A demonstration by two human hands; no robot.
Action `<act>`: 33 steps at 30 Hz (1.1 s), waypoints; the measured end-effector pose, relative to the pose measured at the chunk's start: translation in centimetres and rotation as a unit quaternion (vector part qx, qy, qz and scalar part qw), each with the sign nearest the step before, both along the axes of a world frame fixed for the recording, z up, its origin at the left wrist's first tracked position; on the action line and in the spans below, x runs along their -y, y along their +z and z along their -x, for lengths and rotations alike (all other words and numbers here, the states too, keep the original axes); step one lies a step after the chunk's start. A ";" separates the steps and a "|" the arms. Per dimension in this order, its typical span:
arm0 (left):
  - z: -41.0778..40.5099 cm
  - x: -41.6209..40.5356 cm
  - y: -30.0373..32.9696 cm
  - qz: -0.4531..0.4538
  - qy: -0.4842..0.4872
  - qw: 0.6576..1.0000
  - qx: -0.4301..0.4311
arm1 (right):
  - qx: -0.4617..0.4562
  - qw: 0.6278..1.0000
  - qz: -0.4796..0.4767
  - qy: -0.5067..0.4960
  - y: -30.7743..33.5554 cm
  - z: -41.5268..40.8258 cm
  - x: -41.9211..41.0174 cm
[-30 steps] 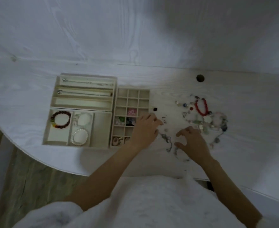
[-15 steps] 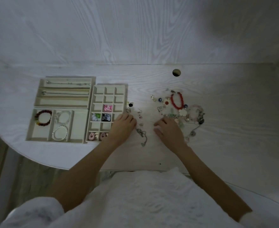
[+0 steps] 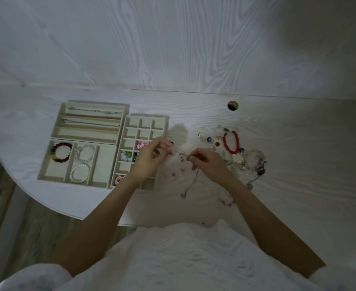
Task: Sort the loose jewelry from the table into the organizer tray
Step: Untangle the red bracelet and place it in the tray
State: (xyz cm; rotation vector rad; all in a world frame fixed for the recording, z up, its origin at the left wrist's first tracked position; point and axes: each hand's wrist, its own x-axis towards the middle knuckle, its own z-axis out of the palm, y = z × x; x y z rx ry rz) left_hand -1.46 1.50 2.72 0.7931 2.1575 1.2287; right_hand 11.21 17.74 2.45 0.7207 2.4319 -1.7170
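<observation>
Head view looks down on a white wooden table (image 3: 277, 185) with a small round hole (image 3: 233, 105) near its far edge. On the left sits a pale organizer tray (image 3: 107, 186) made of three parts. The far part holds thin chains (image 3: 93, 111) in long slots. The near left part holds a dark red bracelet (image 3: 62, 152) and a white bead bracelet (image 3: 79, 173). The part with many small boxes holds a pink piece (image 3: 141, 145) and a green piece (image 3: 127, 154).

Loose jewelry lies in a pile (image 3: 244, 158) on the right, with a bright red bracelet (image 3: 231, 142) and a white flower (image 3: 217, 143) in it. A few tiny bits (image 3: 181, 170) lie between the hands.

Left hand (image 3: 149, 159) is lifted over the small boxes, fingers curled; whether it holds anything I cannot tell. Right hand (image 3: 208, 162) pinches a thin chain (image 3: 195, 179) that hangs down toward the near side, its end touching the table.
</observation>
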 end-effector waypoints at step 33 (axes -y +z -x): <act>-4.7 -0.9 0.6 -0.018 -0.051 0.992 0.117 | -0.059 0.973 -0.220 -0.022 5.8 -3.1 -4.3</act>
